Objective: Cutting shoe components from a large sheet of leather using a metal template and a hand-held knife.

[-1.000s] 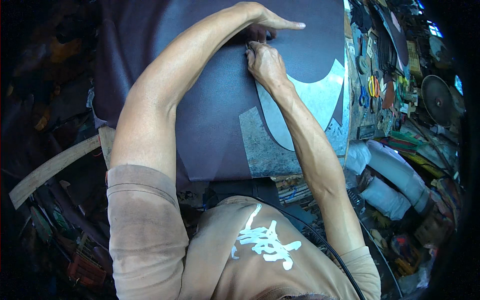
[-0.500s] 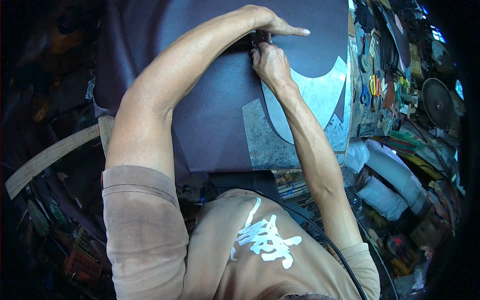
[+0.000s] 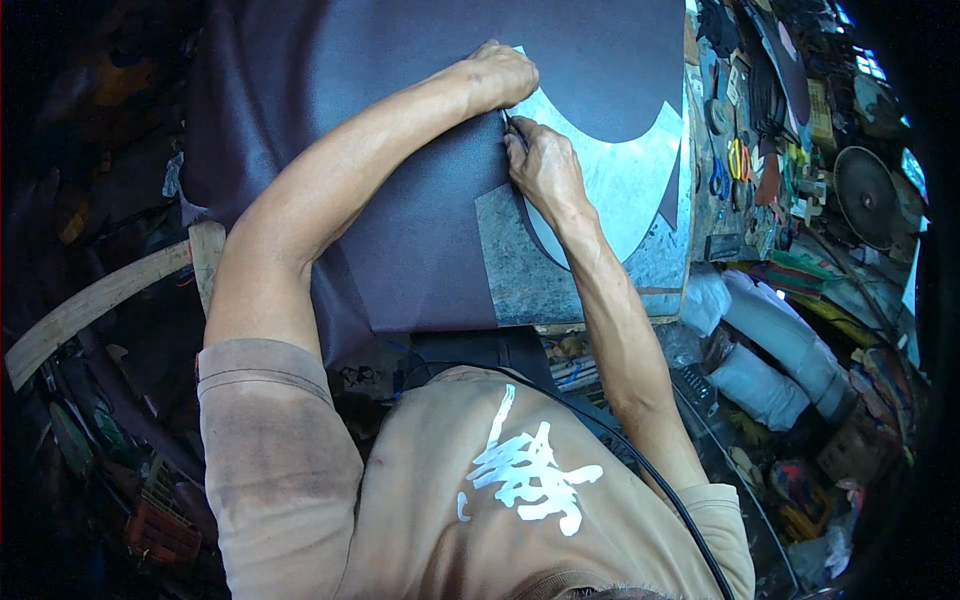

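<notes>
A large sheet of dark purple-brown leather (image 3: 400, 230) covers most of the worktable. A pale, curved panel (image 3: 630, 190) shows on it, with a narrow tip toward the far side; I cannot tell if it is a pattern or bare surface. My left hand (image 3: 503, 76) rests beside that tip, fingers curled under and hidden. Just nearer to me, my right hand (image 3: 547, 163) grips a slim, blade-like tool (image 3: 506, 118), its point at the panel's left edge against the leather. The tool's handle is mostly hidden in my fingers.
A bare mottled patch of tabletop (image 3: 515, 260) shows near the front edge. Along the right lie yellow-handled scissors (image 3: 738, 160), blue-handled scissors (image 3: 719, 180) and other tools. A round fan (image 3: 868, 197) stands farther right, above wrapped rolls (image 3: 762, 390). A wooden strip (image 3: 100, 310) juts out at left.
My left hand has come down toward me and to the left, its stretched thumb now curled in. My right hand is slightly lower, and the pale panel's far tip has come into view.
</notes>
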A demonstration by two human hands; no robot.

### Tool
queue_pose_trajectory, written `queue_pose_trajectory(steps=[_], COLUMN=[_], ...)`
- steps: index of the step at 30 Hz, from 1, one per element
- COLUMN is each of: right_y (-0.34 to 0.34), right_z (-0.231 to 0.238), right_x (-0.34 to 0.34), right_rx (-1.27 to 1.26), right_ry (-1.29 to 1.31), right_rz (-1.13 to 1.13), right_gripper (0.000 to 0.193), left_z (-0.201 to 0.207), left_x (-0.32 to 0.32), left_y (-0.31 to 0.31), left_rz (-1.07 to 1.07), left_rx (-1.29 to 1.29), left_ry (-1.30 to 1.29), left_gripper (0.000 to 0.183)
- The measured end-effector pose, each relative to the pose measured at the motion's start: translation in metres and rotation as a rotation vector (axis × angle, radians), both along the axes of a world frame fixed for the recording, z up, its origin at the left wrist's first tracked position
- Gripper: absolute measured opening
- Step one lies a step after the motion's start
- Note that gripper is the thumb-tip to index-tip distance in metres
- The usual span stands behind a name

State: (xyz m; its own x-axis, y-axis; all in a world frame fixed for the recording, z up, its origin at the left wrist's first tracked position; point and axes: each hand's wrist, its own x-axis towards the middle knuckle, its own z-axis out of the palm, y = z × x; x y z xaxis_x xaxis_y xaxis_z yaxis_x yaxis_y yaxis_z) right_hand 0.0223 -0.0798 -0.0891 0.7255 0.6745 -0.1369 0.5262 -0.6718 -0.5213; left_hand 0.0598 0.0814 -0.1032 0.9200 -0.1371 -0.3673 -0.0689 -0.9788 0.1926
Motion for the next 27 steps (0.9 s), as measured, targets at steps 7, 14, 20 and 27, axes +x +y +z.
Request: queue_pose_trajectory(steps=[7,14,20,27], right_y=[-0.025,-0.052,-0.082,-0.094], right_z=[0.004,0.011,0.025,0.027], right_x=[-0.017,-0.037,-0.054,-0.063], right_rx=[0.047,0.042,-0.003,-0.035], right_ry=[-0.005,0.037,0.092,0.122], right_rz=[-0.001,-0.024,-0.043,-0.089], right_gripper=[0.029,0.028,0.027,0.027], left_z=[0.005,0.000,0.002,0.009], left_x=[-0.024,-0.030,-0.031,-0.020], left_y=[-0.010,-0.011,-0.009,-0.029], left_rz=[0.057,0.087,0.092,-0.042], left_rx=[-0.055,-0.060,-0.084,0.096], left_ry=[-0.103,-0.113,-0.112,-0.104], left_gripper=[0.041,0.048,0.047,0.040])
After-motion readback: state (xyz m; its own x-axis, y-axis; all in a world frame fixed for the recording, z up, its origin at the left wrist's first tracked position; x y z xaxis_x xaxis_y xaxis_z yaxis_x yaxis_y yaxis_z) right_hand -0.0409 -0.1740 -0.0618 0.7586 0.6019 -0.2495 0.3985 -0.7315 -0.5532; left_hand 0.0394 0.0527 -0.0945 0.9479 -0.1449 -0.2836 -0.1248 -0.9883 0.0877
